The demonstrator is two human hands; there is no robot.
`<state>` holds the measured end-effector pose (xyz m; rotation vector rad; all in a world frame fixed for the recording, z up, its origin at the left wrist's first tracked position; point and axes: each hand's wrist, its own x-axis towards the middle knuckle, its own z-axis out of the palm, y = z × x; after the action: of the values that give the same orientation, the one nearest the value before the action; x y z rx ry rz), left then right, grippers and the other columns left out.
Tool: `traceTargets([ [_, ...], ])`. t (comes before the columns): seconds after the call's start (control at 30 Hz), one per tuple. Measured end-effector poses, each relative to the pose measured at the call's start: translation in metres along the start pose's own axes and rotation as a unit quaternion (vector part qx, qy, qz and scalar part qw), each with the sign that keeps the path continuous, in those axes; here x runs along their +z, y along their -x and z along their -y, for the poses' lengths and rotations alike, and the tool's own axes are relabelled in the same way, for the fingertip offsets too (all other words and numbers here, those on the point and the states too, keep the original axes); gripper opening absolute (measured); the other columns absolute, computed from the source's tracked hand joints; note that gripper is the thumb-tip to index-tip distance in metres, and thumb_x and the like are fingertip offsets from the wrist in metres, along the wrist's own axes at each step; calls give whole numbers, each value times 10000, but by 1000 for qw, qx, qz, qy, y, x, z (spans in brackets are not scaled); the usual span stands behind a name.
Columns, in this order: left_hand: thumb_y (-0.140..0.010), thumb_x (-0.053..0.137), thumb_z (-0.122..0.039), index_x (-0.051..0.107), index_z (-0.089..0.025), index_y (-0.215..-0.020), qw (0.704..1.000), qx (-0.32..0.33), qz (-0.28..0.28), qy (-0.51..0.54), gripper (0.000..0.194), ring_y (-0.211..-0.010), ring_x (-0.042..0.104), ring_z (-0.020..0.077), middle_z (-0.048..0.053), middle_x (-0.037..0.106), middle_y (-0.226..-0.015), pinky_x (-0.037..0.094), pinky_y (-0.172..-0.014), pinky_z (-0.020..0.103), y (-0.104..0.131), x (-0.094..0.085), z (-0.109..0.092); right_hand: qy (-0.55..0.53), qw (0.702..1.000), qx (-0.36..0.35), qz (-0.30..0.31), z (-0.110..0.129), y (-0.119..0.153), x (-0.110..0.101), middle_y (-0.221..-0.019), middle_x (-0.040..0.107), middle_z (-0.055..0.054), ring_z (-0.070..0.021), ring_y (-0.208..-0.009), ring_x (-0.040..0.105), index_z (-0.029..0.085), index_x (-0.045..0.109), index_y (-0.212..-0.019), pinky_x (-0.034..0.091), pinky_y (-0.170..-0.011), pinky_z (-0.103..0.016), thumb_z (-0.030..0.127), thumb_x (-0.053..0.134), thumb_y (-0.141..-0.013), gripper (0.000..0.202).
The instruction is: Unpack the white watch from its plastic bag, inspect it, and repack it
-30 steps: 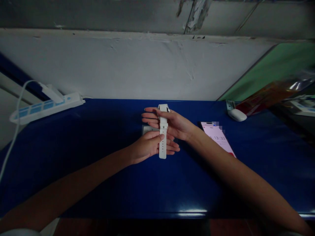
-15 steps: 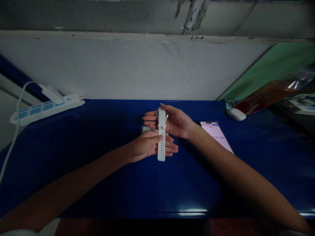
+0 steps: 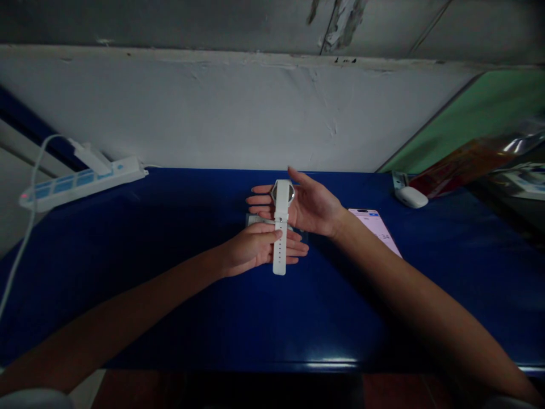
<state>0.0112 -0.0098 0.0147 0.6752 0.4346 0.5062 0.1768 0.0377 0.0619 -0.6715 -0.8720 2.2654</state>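
Observation:
A wristwatch (image 3: 280, 250) with a white strap lies lengthwise across both palms, its buckle near the middle and the holed strap end towards me. My left hand (image 3: 247, 250) pinches the strap, thumb on top and fingers stretched out beneath. Palm up, my right hand (image 3: 313, 207) lies open under the round watch case; its thumb stands away from the watch. The strap covers part of the case. Below the hands, a pale flat item (image 3: 252, 219) shows on the blue table (image 3: 204, 324), mostly hidden, so I cannot tell what it is.
To the right, a lit phone (image 3: 377, 230) lies partly behind my right forearm, with a white rounded case (image 3: 411, 197) beyond it. A red plastic package (image 3: 460, 162) leans at the far right. On the left sits a power strip (image 3: 85, 184) with a white cable (image 3: 28, 238).
My right thumb has lifted away from the watch and the right palm has opened wider. The case now shows more on both sides of the strap. My left hand keeps its pinch.

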Motion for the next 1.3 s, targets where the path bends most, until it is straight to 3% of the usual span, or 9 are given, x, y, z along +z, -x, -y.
traceTargets([
  [0.27,-964,572,-224,691,-42,-1011,999,12,-19,-22,223,-1012,710,274,211,726,-1057,464,-1009,462,-1,-2,-7,-7,999,-22,-31,1,2,2,-1067,745,-156,-246,-1002,707,99,598,-1181,450,-1031,-469,427,214,-978,545],
  [0.43,-952,611,-278,702,-44,-978,999,15,-30,-37,252,-978,718,268,203,734,-1022,485,-979,449,0,0,-7,-9,998,-42,-47,3,2,5,-929,765,-108,-204,-902,722,99,650,-1089,495,-994,-401,353,182,-997,540],
  [0.53,-931,648,-341,709,-57,-949,997,21,-42,-55,292,-956,722,265,191,744,-988,496,-958,437,0,0,-8,-4,995,-70,-69,7,4,4,-826,763,-58,-169,-826,726,149,678,-990,542,-929,-347,348,302,-1017,427],
  [0.73,-904,442,-714,717,-43,-930,999,23,3,34,726,-1036,694,313,212,742,-999,449,-1012,462,3,-3,-19,-4,971,-184,-150,19,4,-5,-673,722,8,-125,-703,719,225,609,-749,583,-720,-225,416,586,-956,282],
  [0.87,-930,366,-696,684,-27,-1094,996,47,-11,73,759,-1132,653,327,222,724,-1076,369,-1085,471,4,-2,-23,49,950,-249,-180,17,3,-4,-700,742,16,-108,-667,705,231,599,-797,569,-695,-212,487,621,-923,287],
  [1.0,-934,486,-613,646,-43,-1145,998,35,-22,39,629,-1175,627,338,234,685,-1178,355,-1097,479,1,1,-19,159,940,-254,-163,6,3,5,-784,766,-27,-138,-705,702,205,663,-893,552,-683,-258,534,626,-898,331],
  [1.1,-903,655,-427,651,-77,-1094,997,70,-33,1,398,-1139,650,314,203,707,-1138,388,-1077,469,-1,2,-13,275,911,-269,-149,-2,4,10,-822,765,-56,-182,-830,702,196,714,-850,540,-739,-296,546,627,-884,363],
  [1.2,-850,746,-294,661,-89,-1059,993,101,-48,-26,306,-1060,685,289,165,733,-1048,436,-1033,457,-1,3,-7,408,843,-316,-150,-8,4,10,-986,757,-64,-210,-1011,663,213,752,-820,511,-817,-305,475,655,-877,285],
  [1.3,-844,759,-273,671,-84,-1013,993,95,-47,-46,268,-993,707,275,151,734,-997,473,-987,450,0,3,-4,480,802,-327,-139,-11,3,7,-942,746,-40,-184,-925,661,220,766,-817,491,-762,-279,436,646,-892,258],
])
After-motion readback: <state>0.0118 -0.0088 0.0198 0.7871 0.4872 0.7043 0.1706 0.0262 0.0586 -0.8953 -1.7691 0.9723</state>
